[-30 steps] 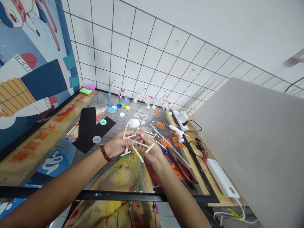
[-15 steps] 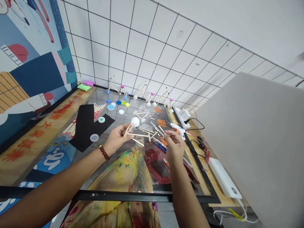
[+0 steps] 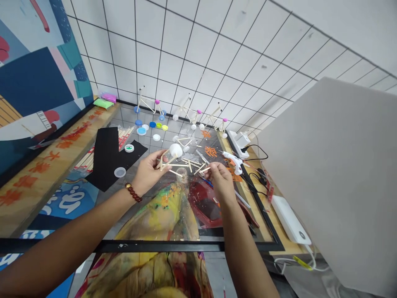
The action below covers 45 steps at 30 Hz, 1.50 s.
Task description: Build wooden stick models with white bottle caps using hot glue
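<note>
My left hand (image 3: 148, 170), with a dark red bead bracelet (image 3: 134, 193) on its wrist, is closed round a small frame of thin wooden sticks (image 3: 177, 164) topped by a white bottle cap (image 3: 175, 150), held above the glass table. My right hand (image 3: 220, 179) is beside it, fingers pinched on the end of a short wooden stick (image 3: 203, 169) that points toward the frame. Loose sticks (image 3: 194, 162) lie on the glass just behind the two hands.
Three finished stick models (image 3: 185, 113) stand by the tiled wall, with coloured bottle caps (image 3: 151, 127) before them. A black sheet (image 3: 109, 157) and a stick bundle (image 3: 88, 159) lie left. A white glue gun (image 3: 233, 160), power strip (image 3: 240, 146) and cables sit right, by a large grey board (image 3: 338, 182).
My right hand let go of the stick frame, moved right and came back pinching a short stick. My left hand turned the frame flatter and kept holding it.
</note>
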{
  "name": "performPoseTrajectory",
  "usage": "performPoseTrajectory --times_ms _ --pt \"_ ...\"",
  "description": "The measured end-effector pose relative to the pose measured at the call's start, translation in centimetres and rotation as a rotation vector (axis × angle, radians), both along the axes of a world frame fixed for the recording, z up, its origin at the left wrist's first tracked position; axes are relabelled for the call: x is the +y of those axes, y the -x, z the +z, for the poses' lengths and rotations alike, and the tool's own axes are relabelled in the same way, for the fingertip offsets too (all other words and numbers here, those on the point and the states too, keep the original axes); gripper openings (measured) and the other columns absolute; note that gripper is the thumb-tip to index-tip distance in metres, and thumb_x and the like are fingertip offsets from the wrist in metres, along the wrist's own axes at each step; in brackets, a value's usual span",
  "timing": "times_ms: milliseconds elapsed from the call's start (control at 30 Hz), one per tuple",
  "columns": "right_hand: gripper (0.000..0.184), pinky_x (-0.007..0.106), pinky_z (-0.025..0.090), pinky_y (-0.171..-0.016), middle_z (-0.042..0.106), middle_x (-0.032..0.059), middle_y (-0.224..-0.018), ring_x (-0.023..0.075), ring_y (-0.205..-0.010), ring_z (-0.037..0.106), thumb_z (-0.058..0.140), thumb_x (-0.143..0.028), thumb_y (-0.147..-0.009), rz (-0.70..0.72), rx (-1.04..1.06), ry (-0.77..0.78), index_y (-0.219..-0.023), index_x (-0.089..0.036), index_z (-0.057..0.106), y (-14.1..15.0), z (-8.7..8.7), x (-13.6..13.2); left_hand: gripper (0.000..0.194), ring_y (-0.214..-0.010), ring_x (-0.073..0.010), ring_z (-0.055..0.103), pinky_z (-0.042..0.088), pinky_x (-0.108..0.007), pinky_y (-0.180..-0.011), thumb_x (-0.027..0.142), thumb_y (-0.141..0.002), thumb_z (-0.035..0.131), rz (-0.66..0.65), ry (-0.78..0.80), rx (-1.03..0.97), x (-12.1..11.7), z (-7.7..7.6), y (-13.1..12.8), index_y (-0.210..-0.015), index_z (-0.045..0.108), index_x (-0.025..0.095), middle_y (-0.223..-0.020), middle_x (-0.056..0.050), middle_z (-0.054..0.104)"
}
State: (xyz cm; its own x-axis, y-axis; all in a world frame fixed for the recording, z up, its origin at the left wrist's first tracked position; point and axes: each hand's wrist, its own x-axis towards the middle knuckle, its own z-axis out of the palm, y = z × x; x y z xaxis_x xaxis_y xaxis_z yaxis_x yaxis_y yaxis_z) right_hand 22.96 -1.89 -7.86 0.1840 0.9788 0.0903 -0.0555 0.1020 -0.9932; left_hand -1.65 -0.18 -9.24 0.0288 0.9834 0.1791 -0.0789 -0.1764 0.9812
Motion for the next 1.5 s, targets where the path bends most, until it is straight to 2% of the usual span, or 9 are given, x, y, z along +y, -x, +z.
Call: performPoseTrajectory --times_ms 167,333,533,733,933,1100,1167,1333,1500 --pt "0.033 0.023 0.043 -0.055 0.066 -0.0014 -0.063 0.0109 -0.055 0.053 0.074 -0.051 -0.076 0.166 -0.146 0.087 -0.073 -0.021 0.064 1.4 -1.6 0.4 0.055 -0.08 -0.0157 0.063 0.051 -0.025 -0.07 0.03 -0.067 0.082 0.028 0.013 -0.003 -0.1 0.1 -0.1 -0.119 0.069 0.017 -0.097 -0.005 0.07" --pt "0.025 0.024 0.043 -0.058 0.064 -0.0016 -0.065 0.0116 -0.056 0.053 0.063 -0.045 -0.085 0.132 -0.27 0.004 -0.076 -0.021 0.063 2.0 -2.0 0.0 0.054 -0.078 -0.0154 0.063 0.05 -0.025 -0.068 0.029 -0.067 0.081 0.03 0.003 0.016 -0.1 0.3 -0.2 -0.118 0.069 0.017 -0.095 -0.005 0.069" --pt "0.016 0.028 0.042 -0.061 0.066 -0.0007 -0.065 0.0151 -0.058 0.054 0.063 -0.037 -0.085 0.095 -0.601 -0.125 -0.078 -0.023 0.069 2.1 -2.0 -0.5 0.055 -0.068 -0.0115 0.057 0.046 -0.022 -0.061 0.029 -0.066 0.079 0.045 -0.013 0.034 -0.2 0.5 -0.3 -0.118 0.068 0.014 -0.087 -0.003 0.066" --pt "0.01 0.034 0.047 -0.076 0.072 0.0027 -0.078 0.0205 -0.073 0.062 0.065 -0.032 -0.083 0.205 -0.612 -0.183 -0.083 -0.026 0.073 2.3 -2.4 -0.3 0.054 -0.063 -0.0086 0.052 0.044 -0.02 -0.058 0.027 -0.066 0.079 0.047 -0.016 0.041 -0.4 0.7 -0.4 -0.117 0.068 0.014 -0.085 -0.001 0.064" --pt "0.016 0.037 0.047 -0.089 0.072 0.004 -0.089 0.0224 -0.09 0.062 0.063 -0.036 -0.084 0.202 -0.462 -0.167 -0.083 -0.027 0.077 2.7 -2.7 0.0 0.054 -0.065 -0.0103 0.056 0.045 -0.02 -0.059 0.027 -0.064 0.08 0.066 -0.006 0.012 -0.1 0.3 -0.4 -0.116 0.069 0.015 -0.087 -0.002 0.067" --pt "0.016 0.031 0.046 -0.074 0.069 0.001 -0.079 0.0182 -0.074 0.059 0.064 -0.037 -0.083 0.227 -0.347 -0.047 -0.085 -0.024 0.074 2.8 -3.3 0.0 0.054 -0.071 -0.0123 0.059 0.046 -0.021 -0.062 0.027 -0.063 0.079 0.072 -0.004 0.012 0.0 0.0 -0.4 -0.115 0.069 0.015 -0.089 -0.003 0.067" --pt "0.016 0.03 0.045 -0.072 0.067 0.0002 -0.076 0.0176 -0.071 0.057 0.063 -0.036 -0.084 0.219 -0.374 -0.039 -0.085 -0.024 0.073 2.9 -3.4 0.0 0.054 -0.07 -0.0122 0.058 0.046 -0.021 -0.061 0.027 -0.064 0.079 0.061 0.002 0.017 -0.1 0.1 -0.5 -0.115 0.069 0.015 -0.088 -0.003 0.067" --pt "0.014 0.033 0.046 -0.081 0.068 0.002 -0.08 0.0203 -0.078 0.059 0.06 -0.032 -0.086 0.227 -0.571 -0.167 -0.08 -0.025 0.07 3.5 -2.9 -0.3 0.055 -0.065 -0.0112 0.056 0.045 -0.022 -0.06 0.027 -0.063 0.079 0.056 0.026 0.008 -0.1 0.0 -0.6 -0.116 0.069 0.015 -0.085 -0.002 0.066" --pt "0.015 0.035 0.046 -0.081 0.066 0.0038 -0.08 0.0223 -0.079 0.058 0.058 -0.031 -0.088 0.246 -0.634 -0.215 -0.078 -0.027 0.068 3.8 -2.5 -0.4 0.053 -0.067 -0.011 0.056 0.046 -0.022 -0.061 0.026 -0.062 0.079 0.051 0.02 0.004 -0.1 0.1 -0.5 -0.113 0.07 0.016 -0.085 -0.001 0.065"
